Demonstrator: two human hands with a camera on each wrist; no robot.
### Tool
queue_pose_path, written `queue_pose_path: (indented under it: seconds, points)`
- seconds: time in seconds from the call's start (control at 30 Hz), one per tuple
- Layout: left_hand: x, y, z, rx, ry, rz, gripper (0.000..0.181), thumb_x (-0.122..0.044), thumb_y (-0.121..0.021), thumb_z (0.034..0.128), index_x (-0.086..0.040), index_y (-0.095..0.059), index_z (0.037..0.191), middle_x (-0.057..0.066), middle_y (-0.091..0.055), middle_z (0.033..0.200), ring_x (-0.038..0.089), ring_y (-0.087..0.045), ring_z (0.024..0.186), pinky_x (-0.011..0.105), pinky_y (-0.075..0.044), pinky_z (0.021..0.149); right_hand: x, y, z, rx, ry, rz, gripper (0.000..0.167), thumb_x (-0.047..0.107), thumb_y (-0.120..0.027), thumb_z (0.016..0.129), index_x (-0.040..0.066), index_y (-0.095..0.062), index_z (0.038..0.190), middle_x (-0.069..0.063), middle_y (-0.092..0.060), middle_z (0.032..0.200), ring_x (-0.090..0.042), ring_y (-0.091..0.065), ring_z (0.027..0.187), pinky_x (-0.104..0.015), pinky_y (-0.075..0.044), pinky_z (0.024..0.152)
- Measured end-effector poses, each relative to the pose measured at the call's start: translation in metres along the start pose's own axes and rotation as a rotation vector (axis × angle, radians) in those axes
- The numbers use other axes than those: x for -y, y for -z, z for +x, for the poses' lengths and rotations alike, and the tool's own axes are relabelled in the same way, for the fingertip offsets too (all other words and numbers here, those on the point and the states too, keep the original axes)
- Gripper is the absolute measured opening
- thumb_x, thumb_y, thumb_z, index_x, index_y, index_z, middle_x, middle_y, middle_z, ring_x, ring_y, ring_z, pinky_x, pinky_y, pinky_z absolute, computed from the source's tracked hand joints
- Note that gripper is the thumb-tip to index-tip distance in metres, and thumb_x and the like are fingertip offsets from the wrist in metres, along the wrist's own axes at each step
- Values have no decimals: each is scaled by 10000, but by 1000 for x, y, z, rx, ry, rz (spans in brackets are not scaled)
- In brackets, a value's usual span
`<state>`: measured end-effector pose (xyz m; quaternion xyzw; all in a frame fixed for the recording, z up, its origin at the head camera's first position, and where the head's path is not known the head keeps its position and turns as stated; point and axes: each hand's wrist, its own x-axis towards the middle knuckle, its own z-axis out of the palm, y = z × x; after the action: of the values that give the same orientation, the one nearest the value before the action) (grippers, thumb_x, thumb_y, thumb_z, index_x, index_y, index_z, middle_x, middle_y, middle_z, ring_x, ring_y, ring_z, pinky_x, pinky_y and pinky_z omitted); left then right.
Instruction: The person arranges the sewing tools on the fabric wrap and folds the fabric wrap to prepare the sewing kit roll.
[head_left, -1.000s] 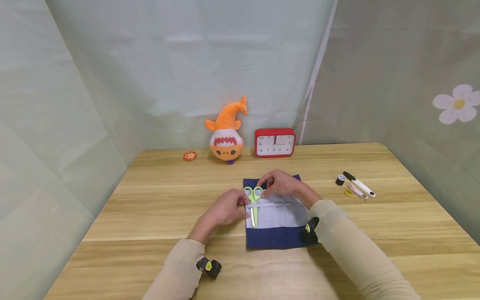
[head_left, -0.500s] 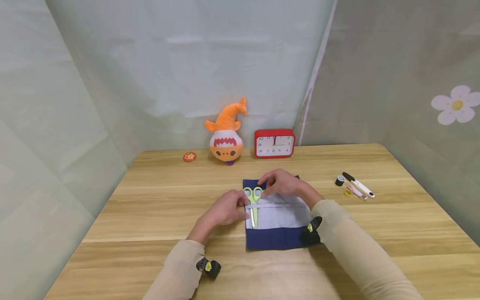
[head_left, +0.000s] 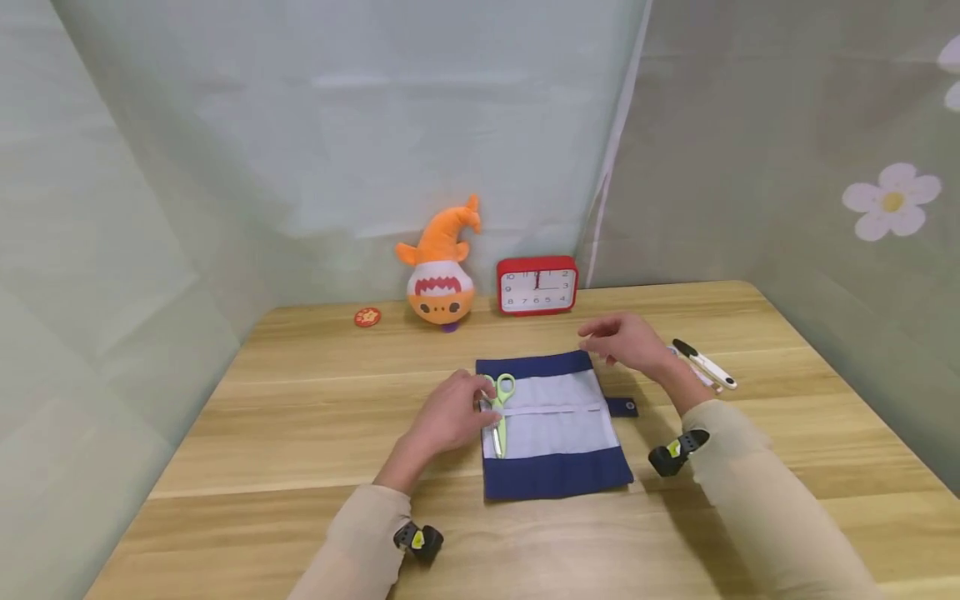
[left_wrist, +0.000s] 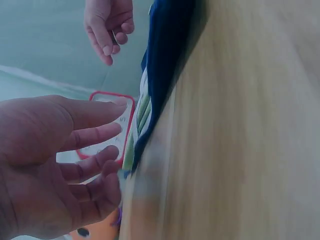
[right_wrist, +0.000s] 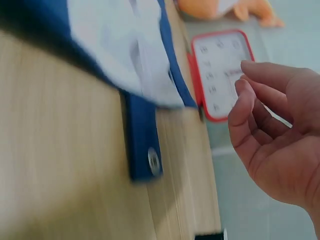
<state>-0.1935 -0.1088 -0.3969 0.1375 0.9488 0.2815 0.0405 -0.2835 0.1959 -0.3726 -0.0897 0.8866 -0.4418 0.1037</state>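
A navy and pale grey cloth organizer (head_left: pixel 558 473) lies spread on the table, its snap strap (head_left: pixel 622 407) sticking out to the right. Green scissors (head_left: pixel 501 417) lie at its left side, the blade passing under the pale band. My left hand (head_left: pixel 450 412) hovers at the left edge beside the scissors, fingers loosely bent with nothing in them; in the left wrist view the hand (left_wrist: pixel 65 165) is empty. Above the organizer's upper right corner is my right hand (head_left: pixel 630 343), also empty; the right wrist view shows the hand (right_wrist: pixel 280 130) with relaxed, bent fingers.
Behind stand an orange plush shark (head_left: pixel 441 275) and a red clock (head_left: pixel 537 286); a round red disc (head_left: pixel 367 317) lies to their left. At the right are a black and white tool (head_left: pixel 705 364) and a small pink item (head_left: pixel 707 380), partly hidden.
My right hand has left the area by the scissor handles and moved right, uncovering the organizer's upper part and strap. My left hand has shifted only slightly. The head view has turned a little right.
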Motion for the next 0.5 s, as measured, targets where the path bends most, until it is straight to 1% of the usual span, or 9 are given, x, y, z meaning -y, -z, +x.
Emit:
queue_pose_path:
  seconds: [0.13,0.27,0.4,0.5]
  points:
    - [-8,-4,6,14,-56,35,203,-188,-822,921,-97,-754,1089,54,-619,958,189,-547,890,356,-487,818,-12,19,-12,-101,-23,20,411,255,-722,1005,7,-688,1331,-162,-722,1195,-222,-611,859,-350,-580,774]
    - [-12,-10,12,35,-92,72,175,-188,-819,923,-103,-771,1069,40,-616,916,183,-542,861,341,-480,799,-25,34,-25,-182,-27,39,420,258,-726,1004,-13,-686,1322,-146,-726,1130,-169,-602,795,-325,-578,726]
    - [-13,-14,15,32,-124,98,148,-180,-823,913,-109,-785,1037,37,-618,878,171,-543,824,324,-477,769,-38,46,-35,-236,-34,31,416,254,-710,1016,-27,-680,1321,-141,-717,1083,-150,-621,737,-322,-575,687]
    - [-14,-16,16,24,-130,107,142,-176,-828,905,-115,-795,1029,31,-620,866,163,-541,813,316,-472,752,-47,53,-40,-262,-39,9,406,250,-697,1024,-28,-680,1319,-176,-716,1149,-146,-636,741,-317,-583,684]
